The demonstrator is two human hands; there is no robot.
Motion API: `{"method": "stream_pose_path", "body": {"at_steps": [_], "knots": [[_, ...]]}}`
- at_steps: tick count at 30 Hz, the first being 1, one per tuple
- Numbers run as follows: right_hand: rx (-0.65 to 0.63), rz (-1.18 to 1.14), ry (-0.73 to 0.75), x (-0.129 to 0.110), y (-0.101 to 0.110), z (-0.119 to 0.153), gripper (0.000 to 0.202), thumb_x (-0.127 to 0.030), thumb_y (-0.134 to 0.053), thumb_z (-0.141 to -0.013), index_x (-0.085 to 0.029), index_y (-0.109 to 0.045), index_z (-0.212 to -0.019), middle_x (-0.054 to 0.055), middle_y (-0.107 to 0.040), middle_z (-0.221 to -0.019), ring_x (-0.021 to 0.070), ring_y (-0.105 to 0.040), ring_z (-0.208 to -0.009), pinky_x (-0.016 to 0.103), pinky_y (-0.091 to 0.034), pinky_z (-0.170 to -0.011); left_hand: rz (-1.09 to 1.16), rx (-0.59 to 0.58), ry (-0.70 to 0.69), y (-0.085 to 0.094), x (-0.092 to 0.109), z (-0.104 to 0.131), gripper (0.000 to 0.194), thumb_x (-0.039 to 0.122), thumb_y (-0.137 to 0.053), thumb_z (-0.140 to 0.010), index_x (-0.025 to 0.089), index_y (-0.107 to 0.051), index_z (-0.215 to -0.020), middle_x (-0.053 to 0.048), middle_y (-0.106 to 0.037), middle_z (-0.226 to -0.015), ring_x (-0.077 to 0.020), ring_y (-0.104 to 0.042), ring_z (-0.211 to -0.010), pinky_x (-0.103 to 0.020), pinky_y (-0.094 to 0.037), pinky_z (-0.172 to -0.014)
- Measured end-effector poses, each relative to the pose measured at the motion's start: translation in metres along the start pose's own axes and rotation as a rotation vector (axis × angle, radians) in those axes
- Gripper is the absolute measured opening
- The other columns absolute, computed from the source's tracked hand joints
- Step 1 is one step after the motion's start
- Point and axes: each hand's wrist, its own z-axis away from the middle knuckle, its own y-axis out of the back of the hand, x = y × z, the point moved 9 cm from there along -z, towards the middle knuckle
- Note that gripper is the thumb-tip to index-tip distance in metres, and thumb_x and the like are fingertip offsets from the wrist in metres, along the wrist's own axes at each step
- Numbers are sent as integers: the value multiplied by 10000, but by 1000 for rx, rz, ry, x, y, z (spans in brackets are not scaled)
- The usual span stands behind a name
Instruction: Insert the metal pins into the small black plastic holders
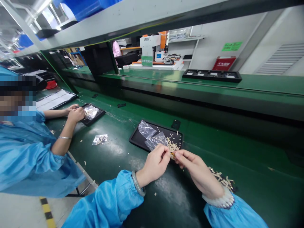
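Observation:
Both my hands meet over the near right corner of a black tray (140, 141). My left hand (155, 163) has its fingers pinched together; what they hold is too small to make out. Facing it, my right hand (193, 166) pinches a small orange-brown piece (173, 154) between thumb and fingers. Under and behind the fingertips lies a pile of small cream strips (173, 145) in the tray. Two clear plastic bags (146, 129) rest left of the strips. More cream and dark pieces (222, 179) are heaped on the green table, right of my right wrist.
At the left, a person in blue (30, 152) works with both hands at a smaller black tray (95, 117). A small clear bag (100, 139) lies between the trays. Behind, a raised green ledge (156, 76) carries a long black tray (211, 76). A grey shelf beam (123, 20) crosses overhead.

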Motion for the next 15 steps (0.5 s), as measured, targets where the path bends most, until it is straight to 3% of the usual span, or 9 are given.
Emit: {"method": "stream_pose_path", "body": {"at_steps": [5, 9, 12, 15], "knots": [[20, -35, -43, 4, 1, 0, 247, -418, -629, -735, -171, -631, -713, -16, -549, -653, 114, -457, -603, 221, -371, -539, -81, -1, -31, 1, 5, 2, 127, 187, -402, -871, 176, -472, -766, 15, -480, -763, -104, -464, -698, -217, -378, -663], [46, 92, -12, 3, 5, 3, 278, -456, -645, -684, -178, -644, -705, 10, -620, -695, 143, -515, -642, 224, -415, -572, -178, 16, -83, 0, 11, 6, 99, 175, -427, -839, 178, -496, -767, 12, -518, -767, -105, -499, -716, -204, -396, -656], [139, 212, -3, 10, 17, 2, 327, -510, -656, -618, -194, -651, -701, 22, -661, -711, 177, -575, -676, 220, -455, -595, -276, 33, -122, -1, 13, 8, 58, 188, -457, -808, 185, -508, -783, 13, -555, -787, -110, -533, -746, -201, -418, -672], [226, 263, 2, 23, 30, -1, 362, -543, -647, -593, -207, -657, -727, 22, -669, -662, 189, -601, -621, 215, -463, -517, -358, 60, -141, -1, 13, 8, 49, 227, -485, -784, 190, -511, -804, 15, -579, -806, -118, -557, -758, -203, -437, -673]]}}
